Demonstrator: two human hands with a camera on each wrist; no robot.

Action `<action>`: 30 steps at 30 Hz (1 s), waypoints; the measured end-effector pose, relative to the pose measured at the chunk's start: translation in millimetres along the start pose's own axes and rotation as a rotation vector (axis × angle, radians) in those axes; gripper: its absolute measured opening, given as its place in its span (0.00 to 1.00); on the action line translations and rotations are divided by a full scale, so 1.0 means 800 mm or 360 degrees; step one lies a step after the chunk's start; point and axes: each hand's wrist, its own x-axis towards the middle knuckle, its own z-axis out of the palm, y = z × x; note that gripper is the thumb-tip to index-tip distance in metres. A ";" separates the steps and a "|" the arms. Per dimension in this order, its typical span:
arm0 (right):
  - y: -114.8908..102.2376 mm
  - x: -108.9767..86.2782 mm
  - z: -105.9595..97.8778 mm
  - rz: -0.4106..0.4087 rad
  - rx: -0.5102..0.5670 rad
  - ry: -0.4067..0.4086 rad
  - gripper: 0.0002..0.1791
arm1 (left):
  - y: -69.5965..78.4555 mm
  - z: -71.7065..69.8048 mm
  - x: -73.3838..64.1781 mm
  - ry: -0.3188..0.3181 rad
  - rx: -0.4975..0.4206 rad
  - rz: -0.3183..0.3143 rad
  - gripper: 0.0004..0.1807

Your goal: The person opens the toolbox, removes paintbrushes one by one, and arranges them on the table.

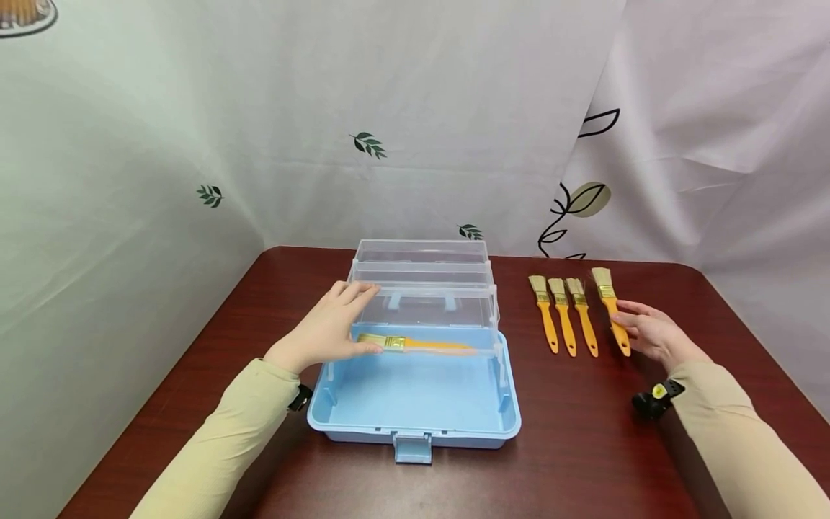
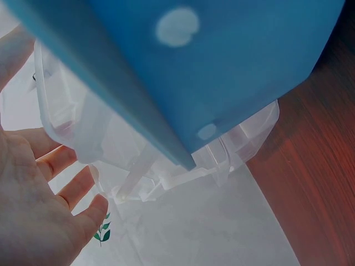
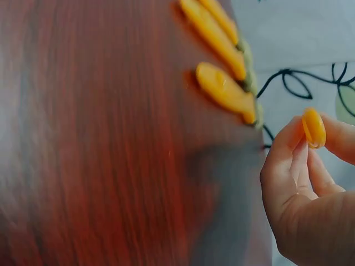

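A light blue box stands with its clear lid raised and its clear tiers lifted toward the back. My left hand holds the left end of the clear front tray, thumb at the front edge and fingers spread at the back. One paintbrush with an orange handle lies along that tray. To the right, my right hand pinches another paintbrush by its orange handle, bristles pointing away. In the right wrist view, the handle end shows between thumb and fingers.
Three more paintbrushes lie side by side on the dark red table, between the box and my right hand. An open latch sticks out at the box front. White patterned cloth hangs behind the table.
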 end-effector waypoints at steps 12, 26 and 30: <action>0.008 0.015 -0.013 0.0024 -0.0704 0.0198 0.41 | 0.000 0.001 -0.002 0.0000 0.0003 0.0004 0.52; 0.007 0.018 -0.005 0.0039 -0.0965 0.0271 0.39 | 0.001 -0.001 -0.002 -0.0004 0.0002 0.0011 0.52; 0.006 0.018 0.000 0.0031 -0.1014 0.0299 0.37 | 0.001 -0.001 -0.002 -0.0005 0.0006 0.0017 0.52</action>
